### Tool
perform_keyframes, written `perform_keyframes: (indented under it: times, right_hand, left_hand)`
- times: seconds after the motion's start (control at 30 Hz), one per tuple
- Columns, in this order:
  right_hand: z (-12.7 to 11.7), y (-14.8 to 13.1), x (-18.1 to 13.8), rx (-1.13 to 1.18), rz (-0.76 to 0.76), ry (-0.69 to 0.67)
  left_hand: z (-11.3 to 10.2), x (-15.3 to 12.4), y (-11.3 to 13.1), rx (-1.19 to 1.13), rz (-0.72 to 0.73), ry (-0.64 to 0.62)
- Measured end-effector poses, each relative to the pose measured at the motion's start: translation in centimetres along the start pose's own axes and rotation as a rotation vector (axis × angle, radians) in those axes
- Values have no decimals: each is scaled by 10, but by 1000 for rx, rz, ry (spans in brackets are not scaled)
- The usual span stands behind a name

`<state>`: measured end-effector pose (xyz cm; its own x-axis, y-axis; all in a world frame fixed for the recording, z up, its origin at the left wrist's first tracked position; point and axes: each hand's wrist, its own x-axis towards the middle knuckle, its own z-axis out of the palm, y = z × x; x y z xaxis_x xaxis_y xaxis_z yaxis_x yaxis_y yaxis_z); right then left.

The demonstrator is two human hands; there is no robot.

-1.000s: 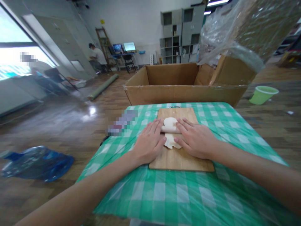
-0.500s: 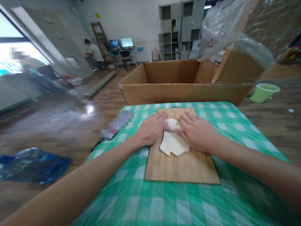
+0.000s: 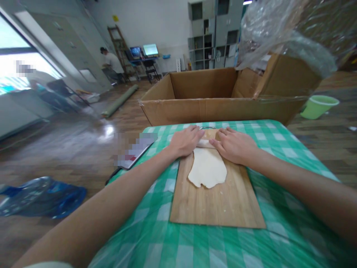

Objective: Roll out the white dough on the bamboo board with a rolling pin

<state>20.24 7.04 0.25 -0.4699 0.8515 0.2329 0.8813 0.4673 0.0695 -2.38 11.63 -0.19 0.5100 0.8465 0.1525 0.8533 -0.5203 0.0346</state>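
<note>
Rolling pin (image 3: pixel 205 143): both ends hidden under the left hand (image 3: pixel 186 141) and right hand (image 3: pixel 237 146)
Dough (image 3: pixel 208 168): far edge lost at the pin
Board (image 3: pixel 217 210): far corners covered by the hands
Device (image 3: pixel 141 150): mostly pixelated — face unreadable
Bottle (image 3: pixel 46 197): cut by the left edge
Cloth (image 3: pixel 178 243): near side cut off below
Monitors (image 3: pixel 150 50): too small — unreadable

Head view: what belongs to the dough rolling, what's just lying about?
In use:
pale cylindrical rolling pin under left hand and right hand
flat cream dough
rectangular wooden board

Lying about:
transparent blue plastic bottle
green plastic bucket
open brown cardboard box
</note>
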Motion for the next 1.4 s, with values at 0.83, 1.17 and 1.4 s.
perform_keyframes:
  times: [0.83, 1.17, 1.4]
  right_hand:
    - [-31, -16, -35, -36, 107, 23]
    - [-15, -33, -4, -66, 37, 4]
    - [-4, -19, 13, -69, 70, 86]
  left_hand:
    - [-11, -81, 31, -7, -127, 129]
    - [-13, -74, 18, 80, -127, 144]
    - [-3, -44, -2, 74, -154, 163]
